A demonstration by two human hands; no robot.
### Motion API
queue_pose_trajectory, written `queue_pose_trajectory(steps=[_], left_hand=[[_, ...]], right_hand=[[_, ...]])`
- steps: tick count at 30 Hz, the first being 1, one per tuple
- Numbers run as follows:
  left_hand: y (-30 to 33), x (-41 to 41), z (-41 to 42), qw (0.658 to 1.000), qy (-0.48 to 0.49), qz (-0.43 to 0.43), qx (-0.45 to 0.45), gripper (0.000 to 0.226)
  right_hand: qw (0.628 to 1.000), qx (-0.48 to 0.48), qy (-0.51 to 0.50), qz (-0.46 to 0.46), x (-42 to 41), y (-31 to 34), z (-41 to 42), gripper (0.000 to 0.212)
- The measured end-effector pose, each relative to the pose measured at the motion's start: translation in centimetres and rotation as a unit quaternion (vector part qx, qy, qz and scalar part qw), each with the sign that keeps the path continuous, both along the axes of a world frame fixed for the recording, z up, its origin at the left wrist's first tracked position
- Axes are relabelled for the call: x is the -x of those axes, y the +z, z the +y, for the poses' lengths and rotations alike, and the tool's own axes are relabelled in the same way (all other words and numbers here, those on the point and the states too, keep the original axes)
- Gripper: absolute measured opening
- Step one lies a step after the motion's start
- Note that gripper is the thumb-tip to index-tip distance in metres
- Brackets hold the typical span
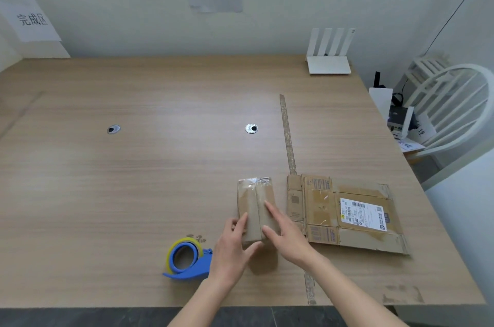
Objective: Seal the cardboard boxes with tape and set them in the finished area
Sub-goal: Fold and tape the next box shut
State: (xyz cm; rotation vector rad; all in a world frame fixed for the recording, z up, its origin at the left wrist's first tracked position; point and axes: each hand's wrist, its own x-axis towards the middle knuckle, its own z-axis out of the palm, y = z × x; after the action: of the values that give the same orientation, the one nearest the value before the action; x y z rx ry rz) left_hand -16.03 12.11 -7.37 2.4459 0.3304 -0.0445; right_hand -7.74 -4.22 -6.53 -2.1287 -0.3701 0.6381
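A small brown cardboard box (254, 198) stands on the wooden table (133, 179) near the front, with clear tape along its top seam. My left hand (232, 246) grips its near left corner, thumb under the front edge. My right hand (287, 235) lies with straight fingers pressed on the top of the box. A blue tape dispenser (187, 262) with a yellow-edged roll sits just left of my left hand. A flattened cardboard box (344, 214) with a white shipping label lies to the right of the small box.
A strip of old tape (287, 134) runs across the table behind the boxes. Two metal cable holes (251, 128) sit mid-table. A white router (328, 59) stands at the back right. A white chair (449, 107) is off the right edge. A paper sign (32, 19) hangs at the far left.
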Motion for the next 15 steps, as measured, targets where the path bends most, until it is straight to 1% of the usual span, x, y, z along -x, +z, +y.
queue_pose_trajectory(steps=[3,6,9,11,15], left_hand=[[-0.5,0.5,0.6,0.999,-0.030,0.025,0.004,0.082],[0.1,0.5,1.3,0.999,-0.030,0.007,-0.021,0.077],[0.0,1.3,2.6,0.998,-0.004,-0.021,-0.066,0.074],[-0.9,2.5,4.0,0.993,0.007,-0.027,-0.116,0.079],[-3.0,5.7,6.7,0.985,0.016,0.013,-0.172,0.086]], right_hand=[[0.999,0.028,0.032,0.009,0.5,-1.2,-0.2,0.067],[1.000,0.003,0.010,-0.004,0.6,-0.8,-0.2,0.064],[1.000,-0.007,-0.011,-0.016,0.6,-0.4,-0.1,0.060],[1.000,0.002,-0.012,-0.019,0.7,0.1,-0.1,0.058],[0.999,0.004,-0.014,-0.029,1.0,1.4,-0.4,0.057]])
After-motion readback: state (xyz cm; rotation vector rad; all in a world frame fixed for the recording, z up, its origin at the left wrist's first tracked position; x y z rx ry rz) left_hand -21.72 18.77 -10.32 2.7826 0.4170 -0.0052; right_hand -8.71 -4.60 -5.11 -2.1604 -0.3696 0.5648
